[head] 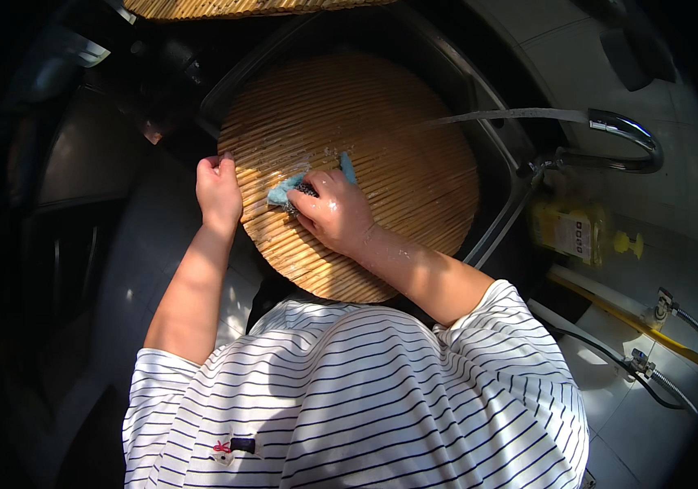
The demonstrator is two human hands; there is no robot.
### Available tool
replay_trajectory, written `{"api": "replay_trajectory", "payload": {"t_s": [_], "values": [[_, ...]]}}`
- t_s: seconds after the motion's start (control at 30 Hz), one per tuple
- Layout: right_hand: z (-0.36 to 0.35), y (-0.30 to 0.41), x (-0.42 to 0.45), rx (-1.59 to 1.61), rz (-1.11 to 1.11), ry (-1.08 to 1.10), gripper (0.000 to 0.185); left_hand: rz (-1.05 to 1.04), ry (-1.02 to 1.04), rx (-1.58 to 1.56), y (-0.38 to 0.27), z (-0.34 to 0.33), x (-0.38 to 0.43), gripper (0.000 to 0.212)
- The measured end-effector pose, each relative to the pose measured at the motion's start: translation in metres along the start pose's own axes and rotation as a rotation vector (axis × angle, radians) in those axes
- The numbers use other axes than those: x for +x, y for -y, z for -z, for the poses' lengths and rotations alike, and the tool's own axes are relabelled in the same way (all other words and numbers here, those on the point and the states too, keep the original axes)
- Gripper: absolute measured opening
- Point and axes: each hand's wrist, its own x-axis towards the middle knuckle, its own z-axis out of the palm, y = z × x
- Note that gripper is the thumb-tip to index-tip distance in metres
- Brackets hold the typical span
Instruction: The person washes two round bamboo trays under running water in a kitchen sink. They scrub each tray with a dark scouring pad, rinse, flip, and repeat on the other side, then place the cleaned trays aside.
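A large round mat of thin wooden or bamboo slats (410,183) lies over a dark sink (483,91), its surface wet with some suds. My left hand (219,189) grips the mat's left edge, thumb on top. My right hand (337,211) is closed on a light blue cloth (288,189) and a dark mesh scourer (307,189), pressed to the slats left of the mat's middle. From a curved chrome faucet (636,140) at the right, a stream of water (508,114) runs onto the mat's upper right part.
Another slatted piece (251,7) shows at the top edge. Right of the sink stands a yellow pump bottle (569,232) bearing a label. Farther down are a yellow hose (636,324) and valves with braided hoses (660,305) by the tiled wall.
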Motion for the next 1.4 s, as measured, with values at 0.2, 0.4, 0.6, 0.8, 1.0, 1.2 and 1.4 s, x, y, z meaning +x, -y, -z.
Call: {"api": "replay_trajectory", "payload": {"t_s": [0.2,0.4,0.6,0.8,1.0,1.2,1.4], "values": [[0.055,-0.188,-0.063,-0.423,-0.674,-0.190,0.024,0.002,0.005,-0.076,-0.006,-0.004,-0.003,0.029],[0.025,-0.097,-0.040,-0.262,-0.671,-0.194,0.026,0.035,-0.014,-0.077,-0.008,-0.004,-0.002,0.030],[0.006,0.023,-0.033,0.051,-0.269,-0.032,0.028,0.012,-0.021,-0.001,-0.002,-0.002,0.001,0.032],[0.038,-0.142,-0.092,-0.247,-0.680,-0.192,0.029,-0.058,-0.002,0.026,0.004,-0.005,0.005,0.031],[0.032,-0.060,-0.069,-0.254,-0.683,-0.140,0.033,-0.024,0.014,0.014,-0.006,-0.003,-0.001,0.033],[0.011,0.033,-0.052,-0.013,-0.342,0.024,0.028,-0.041,0.004,0.013,0.006,-0.002,0.005,0.035],[0.066,-0.123,-0.094,-0.114,-0.927,-0.135,0.031,-0.057,0.016,0.008,0.019,-0.002,0.014,0.037]]}}
